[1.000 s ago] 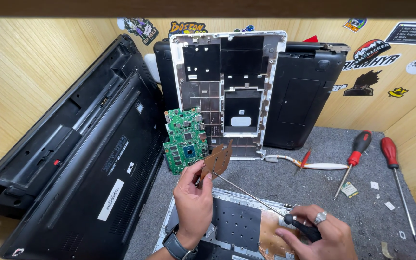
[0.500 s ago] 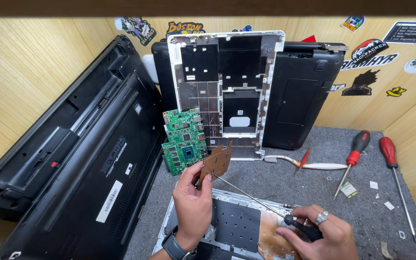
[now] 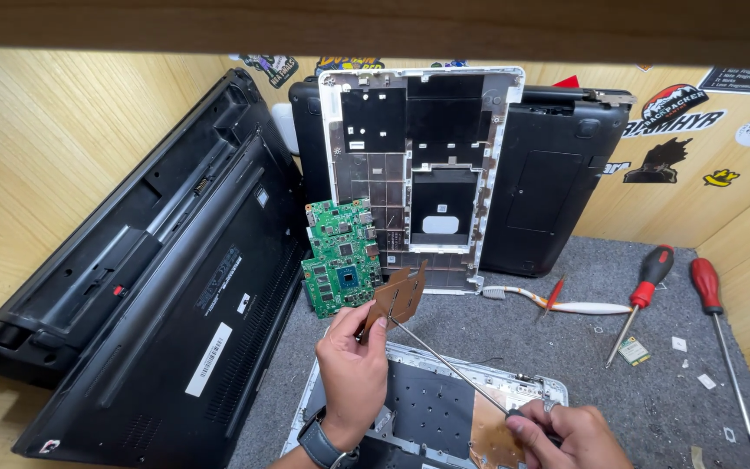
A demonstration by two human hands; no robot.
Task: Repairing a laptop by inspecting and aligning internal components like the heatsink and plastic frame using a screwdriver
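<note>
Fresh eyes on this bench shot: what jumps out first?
Centre frame, the left hand pinches a thin copper-brown plate while the right hand holds a long slim tool whose tip meets it. Just behind stands a green circuit board against a stripped white laptop frame. Two red-handled screwdrivers lie on the grey mat at right.

**Grey table and what lies on it**

The table (image 3: 583, 347) has a grey felt-like top. Beyond the fingers (image 3: 366, 323), a green circuit board (image 3: 341, 258) stands on it. To their right lie two red-handled screwdrivers (image 3: 644, 291), a white brush (image 3: 557, 304) and a small chip (image 3: 633, 351).
</note>
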